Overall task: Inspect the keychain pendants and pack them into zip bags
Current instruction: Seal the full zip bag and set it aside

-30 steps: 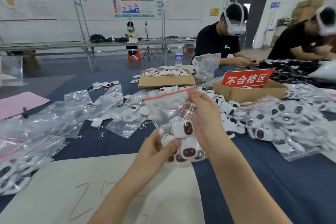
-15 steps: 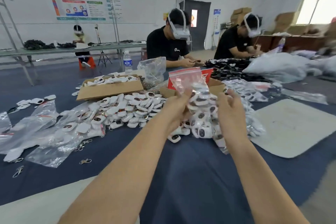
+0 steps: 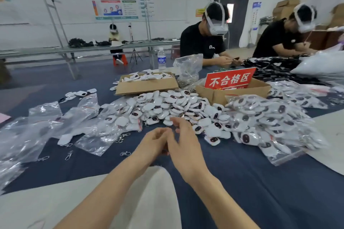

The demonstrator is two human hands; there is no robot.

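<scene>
A heap of loose white keychain pendants [image 3: 173, 109] with dark oval faces lies on the blue table cloth in front of me. Filled zip bags [image 3: 268, 128] are piled to the right of it. Empty zip bags [image 3: 37, 128] with red seals lie crumpled at the left. My left hand [image 3: 152, 143] and my right hand [image 3: 182, 147] hover side by side just before the heap, fingers loosely spread, holding nothing. Loose metal clasps [image 3: 69, 155] lie on the cloth at the left.
A cardboard box of pendants [image 3: 147, 84] and a box with a red sign [image 3: 230, 80] stand behind the heap. A white mat [image 3: 93, 197] lies near me. Two people work across the table at the right. A water bottle [image 3: 161, 60] stands beyond.
Both hands held a filled zip bag and carried it to the right; now the bag is gone from them and they are back near the loose heap, empty.
</scene>
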